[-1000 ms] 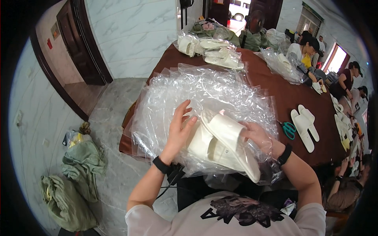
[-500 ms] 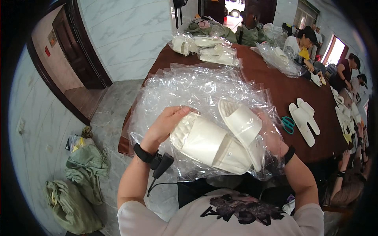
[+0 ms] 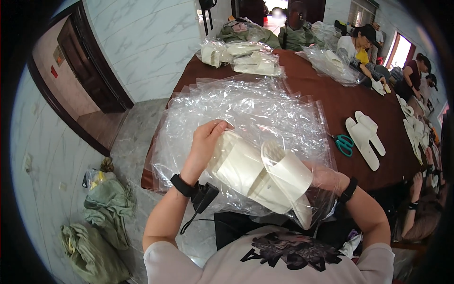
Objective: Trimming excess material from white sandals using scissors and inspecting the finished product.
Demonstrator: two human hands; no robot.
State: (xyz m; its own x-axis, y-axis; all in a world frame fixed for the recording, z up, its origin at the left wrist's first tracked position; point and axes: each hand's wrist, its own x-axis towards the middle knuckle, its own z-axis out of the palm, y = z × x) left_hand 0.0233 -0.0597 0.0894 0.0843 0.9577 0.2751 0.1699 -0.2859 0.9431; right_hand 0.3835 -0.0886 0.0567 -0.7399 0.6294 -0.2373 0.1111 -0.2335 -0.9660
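Observation:
My left hand (image 3: 208, 141) is closed at the edge of a clear plastic bag, its thumb beside the end of a cream slipper (image 3: 240, 164). That slipper lies slanted, seen through film. A second cream slipper (image 3: 292, 174) overlaps it, tilted with its sole edge toward me. My right hand (image 3: 326, 180) grips the side of this second slipper, partly covered by clear film; some fingers are hidden behind the slipper. Beneath both hands spreads a pile of clear plastic bags (image 3: 246, 104) on the brown table (image 3: 307, 87).
To the right lie teal-handled scissors (image 3: 344, 145) and a loose pair of white slippers (image 3: 365, 137). Bagged slippers (image 3: 255, 62) rest at the far edge. Co-workers (image 3: 362, 47) handle slippers along the right. Green sacks (image 3: 92, 253) stand on the floor at left.
The second slipper has moved down and slightly left, overlapping the first more. My right hand has come lower with it. My left hand has shifted slightly up, keeping its hold.

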